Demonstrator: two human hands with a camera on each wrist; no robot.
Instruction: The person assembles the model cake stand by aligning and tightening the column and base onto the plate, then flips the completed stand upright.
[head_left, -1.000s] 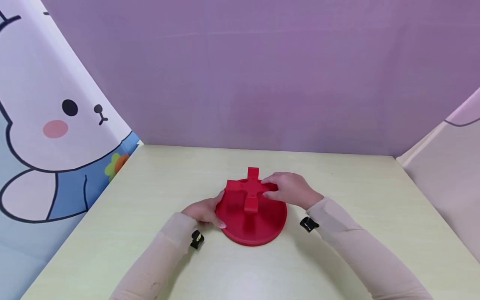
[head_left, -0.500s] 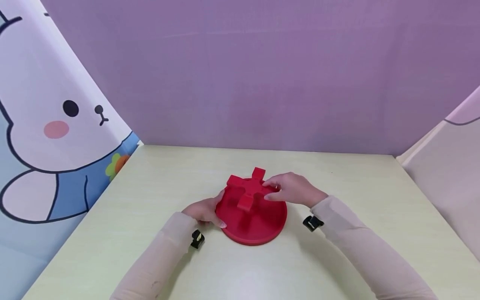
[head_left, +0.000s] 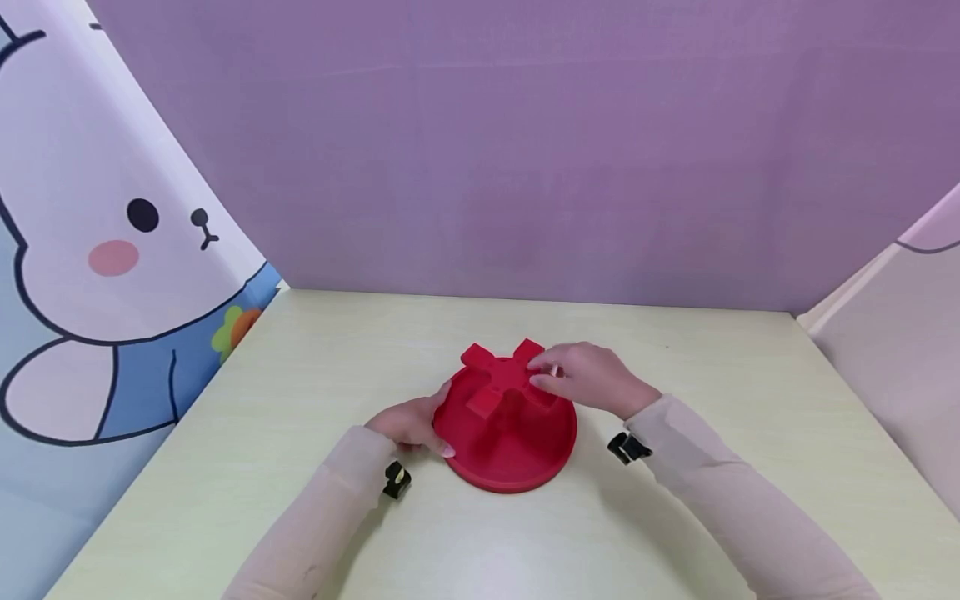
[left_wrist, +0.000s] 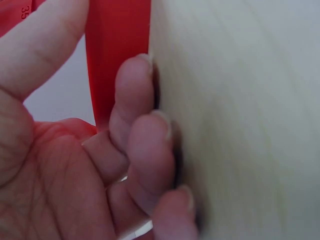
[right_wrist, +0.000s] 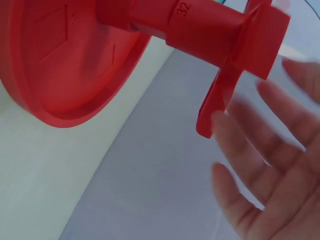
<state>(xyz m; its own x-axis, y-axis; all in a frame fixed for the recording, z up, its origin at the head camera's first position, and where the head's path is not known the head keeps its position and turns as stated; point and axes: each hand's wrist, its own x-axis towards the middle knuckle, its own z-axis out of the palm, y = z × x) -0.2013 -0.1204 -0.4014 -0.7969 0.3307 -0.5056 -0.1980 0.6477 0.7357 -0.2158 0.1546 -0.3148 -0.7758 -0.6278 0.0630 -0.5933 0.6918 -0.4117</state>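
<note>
A red round base (head_left: 510, 462) with a raised rim sits on the table. From it rises a red post (right_wrist: 205, 30) marked 32, topped by a four-armed cross (head_left: 510, 377). My left hand (head_left: 408, 421) grips the left rim of the base, thumb and index finger spread along it. In the left wrist view its other fingers (left_wrist: 135, 85) curl close to the tabletop beside the red wall (left_wrist: 117, 55). My right hand (head_left: 592, 375) reaches between two right-hand arms of the cross, fingers loosely bent; in the right wrist view they blur next to an arm.
The pale table (head_left: 337, 350) ends at a purple backdrop (head_left: 525, 167). A cartoon-printed sheet (head_left: 112, 250) rises on the left and a pale sheet (head_left: 900, 358) on the right. A black clip (head_left: 630, 447) sits by the right wrist.
The cross has turned clockwise as seen from the head: its far arm swung right, its near arm left. The right hand shifted slightly right; the left hand kept its hold on the base.
</note>
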